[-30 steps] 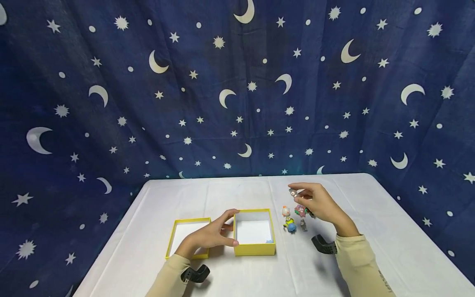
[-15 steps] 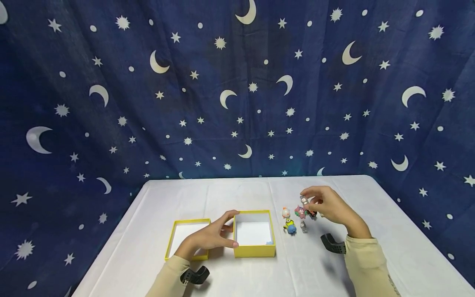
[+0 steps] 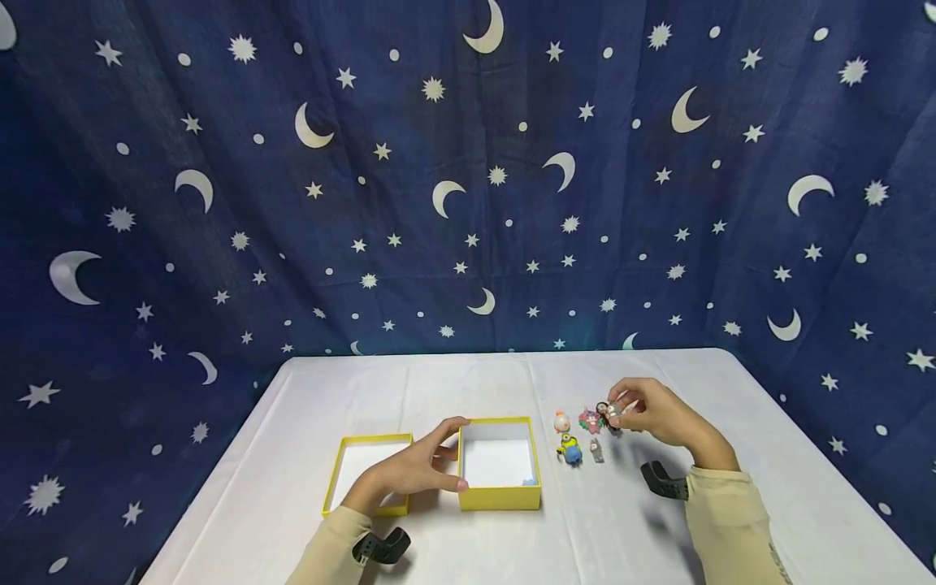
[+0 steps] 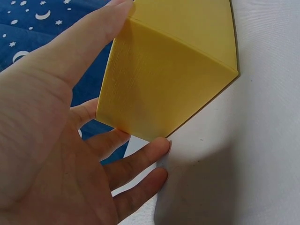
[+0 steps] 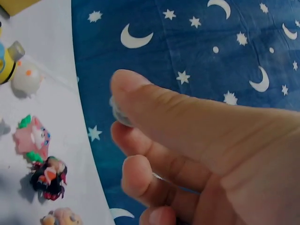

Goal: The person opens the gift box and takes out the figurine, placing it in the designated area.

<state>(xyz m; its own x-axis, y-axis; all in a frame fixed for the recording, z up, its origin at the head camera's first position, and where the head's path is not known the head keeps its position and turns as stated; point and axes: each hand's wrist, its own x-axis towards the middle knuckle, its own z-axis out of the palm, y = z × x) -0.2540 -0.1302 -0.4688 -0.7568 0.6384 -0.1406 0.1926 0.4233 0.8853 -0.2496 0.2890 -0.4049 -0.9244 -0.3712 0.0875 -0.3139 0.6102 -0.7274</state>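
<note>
My left hand (image 3: 409, 470) holds the left side of an open yellow box (image 3: 500, 498) with a white inside, thumb at its front corner, other fingers along the side and back. In the left wrist view, fingertips (image 4: 161, 144) touch the box's lower edge. My right hand (image 3: 664, 416) pinches a small grey toy figure (image 3: 613, 411) between thumb and fingers, just above the table; the thumb hides most of it in the right wrist view. Close by are a dark-haired figure (image 5: 48, 179), a pink star-shaped figure (image 3: 590, 420) and a beige figure (image 5: 62, 218), partly out of frame.
A yellow-rimmed lid (image 3: 373, 439) lies left of the box, partly under my left arm. A white round figure (image 3: 561, 422), a Minion figure (image 3: 569, 450) and another grey figure (image 3: 596, 451) stand right of it. Something small and light blue (image 3: 530, 482) lies in the box's corner.
My right hand has moved right and down toward the table with the grey figure, to beside the dark-haired one. My left hand has stayed at the box.
</note>
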